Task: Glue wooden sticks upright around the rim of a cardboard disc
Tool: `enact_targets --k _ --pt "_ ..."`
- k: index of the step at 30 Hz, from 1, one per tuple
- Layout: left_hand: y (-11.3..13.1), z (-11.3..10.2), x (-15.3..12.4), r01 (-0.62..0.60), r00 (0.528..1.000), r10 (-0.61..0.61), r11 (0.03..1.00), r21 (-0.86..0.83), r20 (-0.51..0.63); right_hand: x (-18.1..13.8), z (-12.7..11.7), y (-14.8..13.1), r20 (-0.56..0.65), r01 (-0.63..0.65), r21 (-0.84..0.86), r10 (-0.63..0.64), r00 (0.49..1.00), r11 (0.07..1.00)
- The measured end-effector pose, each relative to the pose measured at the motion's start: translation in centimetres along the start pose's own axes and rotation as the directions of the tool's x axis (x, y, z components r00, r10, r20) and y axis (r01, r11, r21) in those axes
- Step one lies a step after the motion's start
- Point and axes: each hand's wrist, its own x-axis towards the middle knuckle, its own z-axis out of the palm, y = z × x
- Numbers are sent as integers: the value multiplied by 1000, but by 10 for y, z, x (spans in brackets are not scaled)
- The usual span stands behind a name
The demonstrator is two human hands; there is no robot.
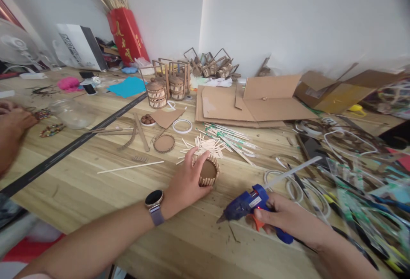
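Note:
My left hand (188, 177), with a watch on its wrist, grips the near-left side of a small round basket (209, 172). Short wooden sticks stand side by side around its brown cardboard base. In my right hand (278, 213) is a blue hot glue gun (245, 204) with an orange trigger. Its nozzle points down and left over the table, apart from the basket, and a long glue stick (303, 170) juts from its back. Just behind the basket lies a pile of short cut sticks (208, 144). A round cardboard disc (164, 143) with a braided rim lies farther left.
Flat cardboard sheets (221, 104) and wrapped sticks (230, 136) lie behind. Finished lidded baskets (156, 93) stand at the back. Pliers and cut strips (361, 210) crowd the right. At left, another person's hand (16, 119) is near a glass jar (72, 112) and beads.

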Motion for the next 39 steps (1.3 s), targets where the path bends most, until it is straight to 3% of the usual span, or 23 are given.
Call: enact_targets --k 2,5,8,10,15,16,19,23,30,36,39 --pt "0 -1 0 3 1000 -3 1000 0 6 -2 -1 -3 40 -80 -14 81 996 997" --pt "0 -1 0 1 1000 -1 1000 3 13 -1 -2 -10 -119 -140 -315 108 987 938" --pt "0 -1 0 -1 1000 1 1000 11 14 4 -3 -18 -423 -278 -614 -10 906 738" --pt "0 0 0 -3 1000 3 1000 16 13 12 -4 -22 -494 -300 -704 -141 858 644" --pt "0 0 1 -5 1000 5 1000 9 10 54 -15 -27 -257 37 -857 -489 834 513" --pt "0 0 1 -8 1000 7 1000 6 10 66 -18 -28 -188 88 -882 -519 833 462" --pt "1 -1 2 -13 1000 13 1000 3 16 98 -25 -32 -146 105 -900 -519 842 423" --pt "2 -3 1 -3 1000 3 1000 11 29 117 -28 -39 -146 83 -910 -502 852 406" --pt "0 -3 1 -26 999 26 1000 -4 20 97 -23 -39 -181 49 -895 -461 869 443" --pt "0 -3 1 -31 999 31 999 -11 17 73 -26 -35 -264 82 -821 -503 823 565" --pt "0 -4 1 -25 1000 25 1000 -5 17 58 -23 -41 -310 171 -688 -499 809 705"
